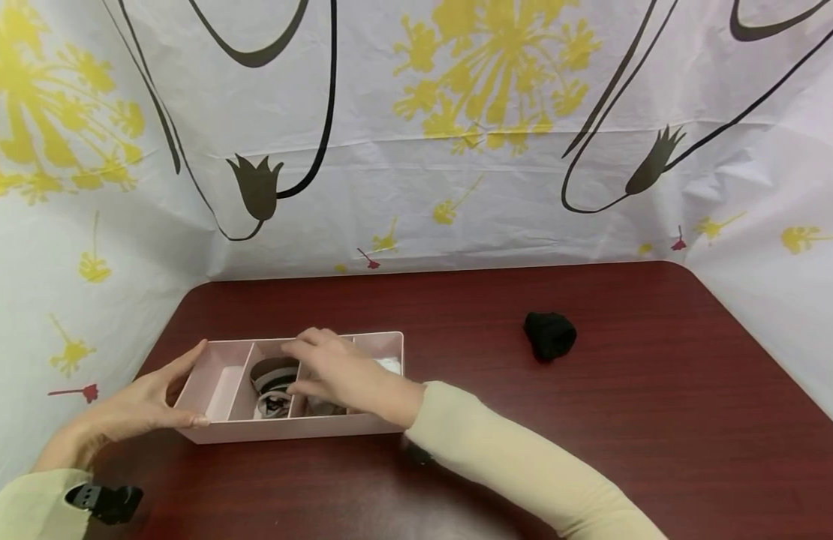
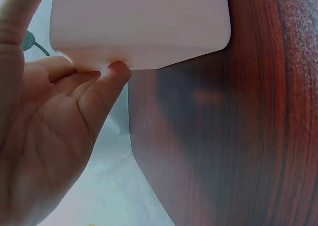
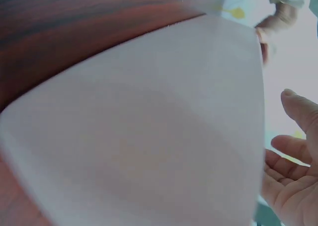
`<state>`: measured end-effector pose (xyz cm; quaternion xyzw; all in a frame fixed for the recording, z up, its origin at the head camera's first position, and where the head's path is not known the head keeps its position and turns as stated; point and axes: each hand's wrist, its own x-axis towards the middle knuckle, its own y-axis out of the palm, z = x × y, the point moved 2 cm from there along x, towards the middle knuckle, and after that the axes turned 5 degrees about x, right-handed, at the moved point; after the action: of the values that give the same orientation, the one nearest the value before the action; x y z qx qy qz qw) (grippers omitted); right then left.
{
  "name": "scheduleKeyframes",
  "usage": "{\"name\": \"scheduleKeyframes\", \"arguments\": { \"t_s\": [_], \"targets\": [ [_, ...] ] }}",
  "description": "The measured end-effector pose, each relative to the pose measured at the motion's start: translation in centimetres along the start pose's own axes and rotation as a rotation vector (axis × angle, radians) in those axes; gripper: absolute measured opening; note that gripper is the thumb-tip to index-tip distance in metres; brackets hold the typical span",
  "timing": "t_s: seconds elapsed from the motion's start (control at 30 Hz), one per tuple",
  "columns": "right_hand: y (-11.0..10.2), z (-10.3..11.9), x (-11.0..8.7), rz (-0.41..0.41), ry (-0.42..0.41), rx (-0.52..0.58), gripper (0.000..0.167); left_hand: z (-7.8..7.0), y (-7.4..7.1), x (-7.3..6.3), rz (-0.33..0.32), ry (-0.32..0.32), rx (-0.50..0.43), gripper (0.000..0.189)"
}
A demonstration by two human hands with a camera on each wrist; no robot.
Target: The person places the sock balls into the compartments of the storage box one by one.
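Observation:
A long pink divided box (image 1: 288,430) stands on the dark red table, left of centre. My left hand (image 1: 136,401) grips its left end, thumb at the front corner and fingers at the back; the left wrist view shows the box's end wall (image 2: 141,20) against those fingers. My right hand (image 1: 349,375) hovers over the middle compartments with its fingers loosely bent. In the right wrist view that hand (image 3: 293,181) shows nothing between its fingers. Dark and striped rolled items (image 1: 275,382) fill the second compartment. A white item (image 1: 391,364) lies in the rightmost one, partly hidden.
A bunched black cloth item (image 1: 549,335) lies on the table (image 1: 612,420) to the right of the box. White patterned sheeting (image 1: 389,172) hangs behind the table and along its sides.

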<state>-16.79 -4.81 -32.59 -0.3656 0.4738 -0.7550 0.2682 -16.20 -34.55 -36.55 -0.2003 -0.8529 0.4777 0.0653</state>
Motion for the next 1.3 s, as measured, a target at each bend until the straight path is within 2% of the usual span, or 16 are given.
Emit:
{"name": "scheduleKeyframes", "arguments": {
  "t_s": [0.17, 0.3, 0.47, 0.7, 0.93, 1.17, 1.3],
  "targets": [
    [-2.4, -2.2, -2.9, -0.144, -0.047, 0.079, 0.048, 0.0, 0.0, -0.1, -0.008, 0.009, 0.003, 0.108],
    [-4.3, -4.4, -5.5, -0.289, -0.071, 0.094, 0.046, 0.0, 0.0, 0.0, -0.011, 0.01, -0.003, 0.107],
    [-6.4, -7.2, -8.9, -0.392, -0.011, 0.11, 0.046, 0.0, 0.0, 0.1, -0.006, 0.013, -0.014, 0.108],
    [-8.4, -10.9, -13.7, -0.451, 0.164, 0.102, 0.046, 0.0, 0.0, 0.1, 0.003, 0.005, -0.017, 0.108],
    [-10.0, -14.1, -18.3, -0.498, 0.255, 0.003, 0.049, 0.0, 0.0, 0.1, 0.001, 0.018, -0.027, 0.107],
    [-11.5, -16.3, -22.0, -0.504, 0.396, -0.005, 0.048, -0.1, 0.0, 0.1, 0.002, 0.02, -0.015, 0.107],
    [-11.9, -17.2, -23.4, -0.496, 0.451, -0.011, 0.047, -0.1, 0.0, 0.1, 0.008, 0.023, -0.024, 0.107]
  ]
}}
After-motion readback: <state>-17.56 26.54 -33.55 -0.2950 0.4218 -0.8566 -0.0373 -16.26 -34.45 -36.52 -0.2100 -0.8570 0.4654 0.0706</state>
